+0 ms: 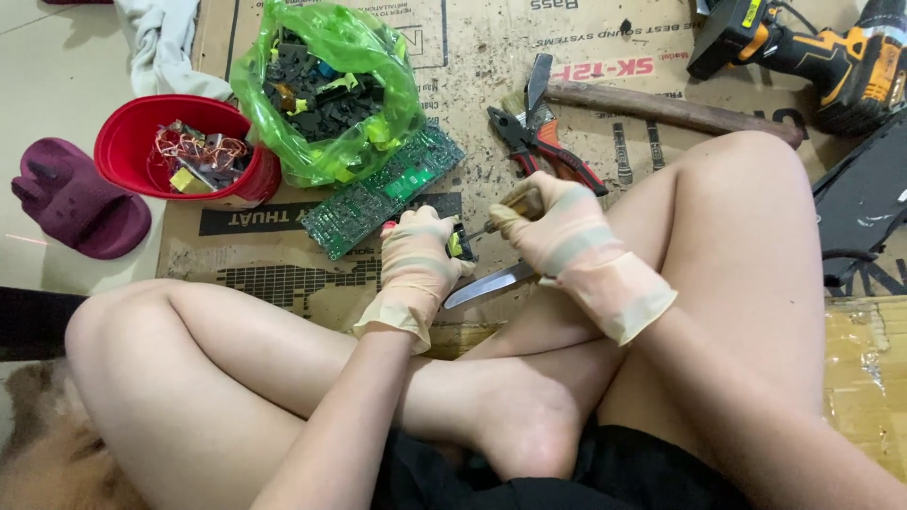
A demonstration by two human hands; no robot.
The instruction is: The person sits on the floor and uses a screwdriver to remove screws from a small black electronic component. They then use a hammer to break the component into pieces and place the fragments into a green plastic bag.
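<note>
L hand (416, 253) pinching small part (456, 244) | R hand (557, 231) gripping screwdriver (505, 212), knife (489, 284) | risk: tip slipping, cutting glove.

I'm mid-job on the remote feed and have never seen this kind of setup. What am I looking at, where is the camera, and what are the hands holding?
There is no machine here: one camera sits on a person's head and looks down at their crossed legs and gloved hands, over flattened cardboard on the floor.

The left hand grips a small dark and yellow part. The right hand holds a screwdriver with its tip at that part. A knife lies just under the hands.

On the cardboard: a green circuit board, a green bag of dark parts, a red bowl with copper wire, pliers, a hammer, and a cordless drill at top right.
</note>
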